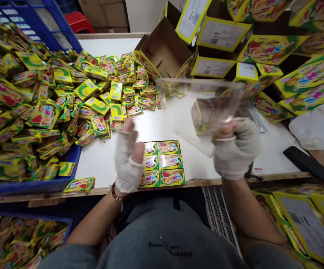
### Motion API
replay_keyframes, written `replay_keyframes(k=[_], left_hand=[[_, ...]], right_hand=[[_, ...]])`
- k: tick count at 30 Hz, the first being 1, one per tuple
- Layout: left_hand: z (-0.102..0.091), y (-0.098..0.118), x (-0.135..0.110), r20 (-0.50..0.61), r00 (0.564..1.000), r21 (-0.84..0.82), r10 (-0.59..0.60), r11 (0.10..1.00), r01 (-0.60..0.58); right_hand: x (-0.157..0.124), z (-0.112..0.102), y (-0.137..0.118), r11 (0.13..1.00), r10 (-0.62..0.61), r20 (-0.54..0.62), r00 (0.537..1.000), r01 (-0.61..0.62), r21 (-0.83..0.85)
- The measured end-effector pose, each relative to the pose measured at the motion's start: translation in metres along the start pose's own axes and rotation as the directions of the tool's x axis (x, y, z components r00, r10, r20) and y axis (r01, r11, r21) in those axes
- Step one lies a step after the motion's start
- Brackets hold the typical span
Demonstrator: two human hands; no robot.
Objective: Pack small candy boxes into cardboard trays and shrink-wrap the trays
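My right hand (233, 147), in a white fingerless glove, grips a clear plastic bag (176, 87) by one end; the bag is raised and smeared by motion. In a matching glove, my left hand (128, 158) has its thumb and fingers apart and holds nothing. Just right of it, neat rows of small yellow-green gum boxes (170, 160) lie flat at the table's front edge. The hand hides part of their left side. Between my hands, another flat piece of clear plastic (195, 144) lies on the white table (150, 127).
A large heap of loose small boxes (44, 112) spills from a blue crate (46, 22) at left. One box (80, 185) lies by the front edge. An open display carton (167, 48) and stacked cartons (218, 33) stand behind. A black object (308, 162) lies at right.
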State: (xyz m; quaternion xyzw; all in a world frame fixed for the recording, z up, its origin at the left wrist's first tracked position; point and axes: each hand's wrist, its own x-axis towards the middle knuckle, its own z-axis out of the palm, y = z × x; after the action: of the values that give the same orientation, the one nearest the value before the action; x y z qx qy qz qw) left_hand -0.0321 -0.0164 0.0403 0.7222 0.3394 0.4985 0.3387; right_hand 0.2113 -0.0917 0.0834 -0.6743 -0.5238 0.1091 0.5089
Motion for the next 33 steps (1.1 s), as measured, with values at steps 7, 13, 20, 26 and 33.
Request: replay_keyframes(k=[7,13,20,26,33], left_hand=[[0.051,0.01,-0.021,0.437,0.862,-0.364,-0.257,0.826,0.43],[0.05,0.003,-0.023,0.518,0.815,-0.312,-0.259,0.83,0.462],[0.051,0.006,-0.022,0.546,0.795,-0.423,-0.265,0.731,0.535],[0.048,0.016,-0.019,0.562,0.727,-0.571,-0.395,0.451,0.686],[0.045,0.017,-0.017,0.564,0.721,-0.574,-0.404,0.435,0.693]], right_hand=[[-0.008,0.034,0.001,0.978,-0.007,0.381,0.925,-0.074,0.197],[-0.005,0.02,0.025,0.957,0.08,0.473,0.877,-0.2,0.209],[-0.005,0.018,0.023,0.974,0.029,0.504,0.863,-0.137,0.179],[-0.005,0.018,0.018,0.969,0.065,0.496,0.866,-0.172,0.174],[-0.006,0.021,0.014,0.971,0.058,0.472,0.88,-0.159,0.177]])
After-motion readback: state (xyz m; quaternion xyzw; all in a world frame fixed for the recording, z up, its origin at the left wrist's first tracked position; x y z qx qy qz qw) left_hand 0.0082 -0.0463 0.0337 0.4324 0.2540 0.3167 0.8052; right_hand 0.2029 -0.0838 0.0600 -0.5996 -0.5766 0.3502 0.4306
